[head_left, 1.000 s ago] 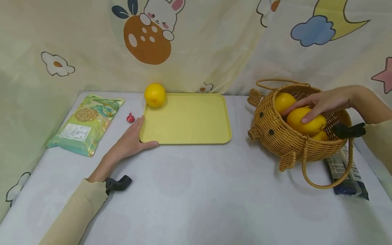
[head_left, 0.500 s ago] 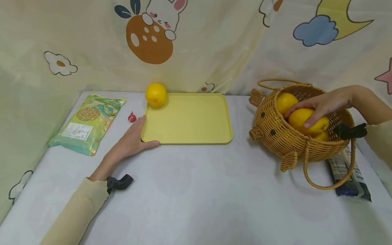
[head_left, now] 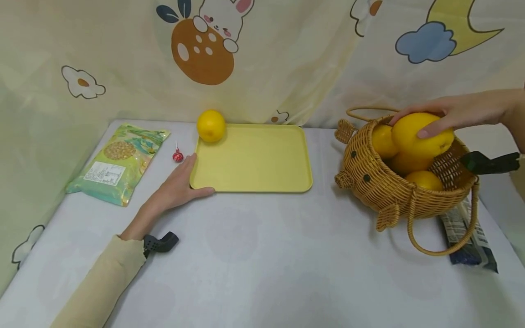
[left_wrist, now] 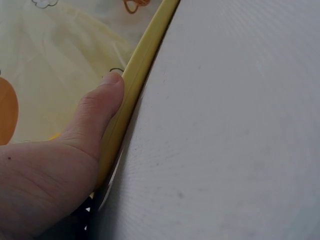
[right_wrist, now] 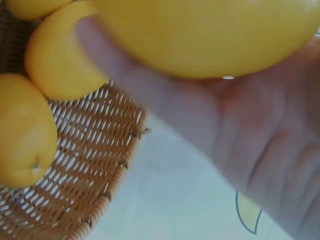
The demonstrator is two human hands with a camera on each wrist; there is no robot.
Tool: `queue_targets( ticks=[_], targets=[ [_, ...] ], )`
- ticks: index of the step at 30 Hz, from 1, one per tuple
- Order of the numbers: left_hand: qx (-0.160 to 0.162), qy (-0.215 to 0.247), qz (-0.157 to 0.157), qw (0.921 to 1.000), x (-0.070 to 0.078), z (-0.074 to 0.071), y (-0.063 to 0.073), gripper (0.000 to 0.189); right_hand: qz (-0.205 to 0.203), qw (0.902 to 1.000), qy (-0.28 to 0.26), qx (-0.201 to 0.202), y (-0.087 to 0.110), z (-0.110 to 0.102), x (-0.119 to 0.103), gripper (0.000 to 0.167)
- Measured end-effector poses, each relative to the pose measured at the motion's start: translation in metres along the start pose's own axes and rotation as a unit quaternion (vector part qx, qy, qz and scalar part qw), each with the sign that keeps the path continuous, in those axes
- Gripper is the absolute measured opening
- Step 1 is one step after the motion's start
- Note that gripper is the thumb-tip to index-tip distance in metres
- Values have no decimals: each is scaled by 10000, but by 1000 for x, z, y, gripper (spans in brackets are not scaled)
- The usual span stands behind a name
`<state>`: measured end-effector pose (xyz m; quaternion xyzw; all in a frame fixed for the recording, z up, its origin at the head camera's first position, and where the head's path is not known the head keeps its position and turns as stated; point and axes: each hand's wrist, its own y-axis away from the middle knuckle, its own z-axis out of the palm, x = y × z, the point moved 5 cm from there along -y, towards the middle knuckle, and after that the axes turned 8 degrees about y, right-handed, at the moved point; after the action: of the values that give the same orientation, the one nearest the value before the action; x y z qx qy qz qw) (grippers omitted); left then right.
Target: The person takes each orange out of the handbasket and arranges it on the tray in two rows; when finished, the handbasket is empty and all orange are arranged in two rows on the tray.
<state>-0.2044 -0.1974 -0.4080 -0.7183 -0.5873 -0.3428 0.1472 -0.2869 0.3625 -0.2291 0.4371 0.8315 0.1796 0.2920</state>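
Cartoon-printed cloth [head_left: 287, 64] hangs behind the white table [head_left: 266, 264]. My right hand [head_left: 457, 111] grips a yellow fruit [head_left: 410, 132] between thumb and fingers, over the other fruits [head_left: 424, 180] in the wicker basket [head_left: 383, 193]; round and smooth, it could slip if I loosen. My left hand [head_left: 176, 184] lies spread at the yellow tray [head_left: 254, 159]; jolting that might roll the corner fruit [head_left: 211, 125] away.

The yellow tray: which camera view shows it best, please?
The head view: it shows the yellow tray nearly whole, a yellow fruit covering one corner. The left wrist view shows only a strip of its edge at the left hand; the right wrist view, none of it.
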Motion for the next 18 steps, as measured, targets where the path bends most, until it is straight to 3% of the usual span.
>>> queue_targets(
  ticks=[4,7,11,16,18],
  targets=[
    [-16,-15,-24,10000,0,-1,0,122,58,9958,-170,901,3,-11,-15,54],
    [-2,-29,-37,10000,-1,0,0,122,37,9830,-701,1694,1,-19,-34,53],
    [4,-20,-12,10000,0,0,0,122,-482,9487,-1918,2466,-6,-26,-67,52],
    [16,-60,18,10000,0,1,-1,121,-1029,8924,-3294,2906,-17,-21,-111,51],
    [27,-62,51,10000,1,1,-2,121,-1041,8791,-3534,3025,-22,-18,-127,50]
  ],
)
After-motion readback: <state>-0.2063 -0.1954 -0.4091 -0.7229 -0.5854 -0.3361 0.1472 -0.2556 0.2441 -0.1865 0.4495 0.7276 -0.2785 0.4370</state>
